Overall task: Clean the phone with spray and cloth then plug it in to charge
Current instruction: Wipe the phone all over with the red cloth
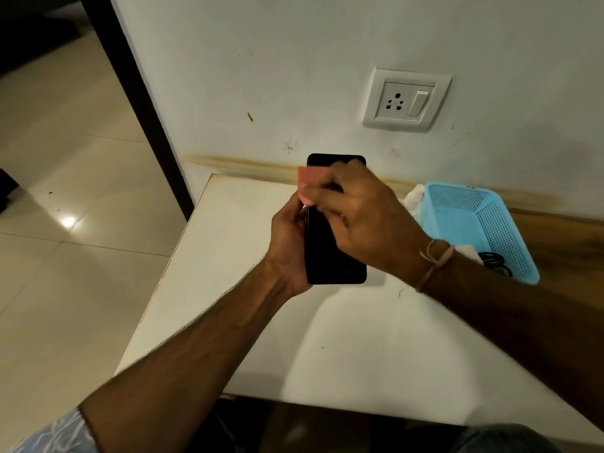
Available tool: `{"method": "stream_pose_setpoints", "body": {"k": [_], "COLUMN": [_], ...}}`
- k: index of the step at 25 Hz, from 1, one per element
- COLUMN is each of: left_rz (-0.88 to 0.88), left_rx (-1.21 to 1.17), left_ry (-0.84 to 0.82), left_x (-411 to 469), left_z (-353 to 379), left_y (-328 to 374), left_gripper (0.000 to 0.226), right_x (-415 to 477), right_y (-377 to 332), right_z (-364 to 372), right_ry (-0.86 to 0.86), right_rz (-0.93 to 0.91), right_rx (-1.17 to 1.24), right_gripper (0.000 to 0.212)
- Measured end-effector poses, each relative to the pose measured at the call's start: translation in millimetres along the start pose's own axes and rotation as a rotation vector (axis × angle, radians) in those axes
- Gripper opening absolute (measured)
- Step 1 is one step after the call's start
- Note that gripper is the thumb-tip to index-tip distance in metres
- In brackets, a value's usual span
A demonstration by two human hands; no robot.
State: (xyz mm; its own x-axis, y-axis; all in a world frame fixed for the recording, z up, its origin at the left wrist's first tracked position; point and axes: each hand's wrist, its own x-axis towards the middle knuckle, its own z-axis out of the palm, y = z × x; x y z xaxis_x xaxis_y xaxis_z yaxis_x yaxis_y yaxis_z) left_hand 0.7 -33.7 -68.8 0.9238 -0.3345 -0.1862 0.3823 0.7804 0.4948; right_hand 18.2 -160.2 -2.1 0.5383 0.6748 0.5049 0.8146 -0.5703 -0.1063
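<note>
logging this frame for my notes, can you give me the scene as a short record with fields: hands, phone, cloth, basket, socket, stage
left hand: left hand grips the phone's left edge, holding it above the table
right hand: right hand presses the cloth on the screen
phone: black phone, screen dark, no cable attached
cloth: small pink cloth, near the phone's top
basket: blue basket on the table to the right, dark cable inside
socket: wall socket with nothing plugged in
stage: wiping; charging not yet begun
</note>
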Motion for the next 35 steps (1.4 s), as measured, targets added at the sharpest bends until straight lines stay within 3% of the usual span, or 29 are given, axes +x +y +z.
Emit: {"method": "stream_pose_setpoints", "body": {"k": [3,7,11,13,18,24,29,32,35], "left_rz": [-0.012,0.003,0.013,0.004,0.029,0.005,0.008,0.0,-0.025], "left_rx": [0.02,0.086,0.039,0.041,0.118,0.056,0.092,0.034,0.06], "left_ry": [-0.01,-0.033,-0.015,-0.017,-0.038,-0.004,-0.041,-0.018,0.01], "left_x": [1,3,-1,-1,1,-4,-1,-4,-3], "left_z": [1,7,1,1,6,1,6,2,3], "left_y": [3,-2,1,5,2,6,1,2,3], "left_gripper": [0.054,0.058,0.045,0.051,0.065,0.055,0.06,0.049,0.053], "right_x": [-13,13,2,-7,15,-13,8,5,-17], "right_y": [13,27,3,11,28,4,23,-3,-4], "right_z": [-14,-19,-4,-15,-22,-11,-21,-5,-13], "right_ry": [-0.091,0.075,-0.064,-0.134,0.079,-0.092,0.083,0.02,-0.098], "right_rz": [-0.099,0.128,-0.047,-0.088,0.161,-0.067,0.17,0.043,-0.019], "right_rx": [-0.01,-0.084,-0.004,0.009,-0.097,-0.022,-0.116,-0.026,0.008], "right_gripper": [0.026,0.024,0.028,0.028,0.027,0.027,0.026,0.024,0.027]}}
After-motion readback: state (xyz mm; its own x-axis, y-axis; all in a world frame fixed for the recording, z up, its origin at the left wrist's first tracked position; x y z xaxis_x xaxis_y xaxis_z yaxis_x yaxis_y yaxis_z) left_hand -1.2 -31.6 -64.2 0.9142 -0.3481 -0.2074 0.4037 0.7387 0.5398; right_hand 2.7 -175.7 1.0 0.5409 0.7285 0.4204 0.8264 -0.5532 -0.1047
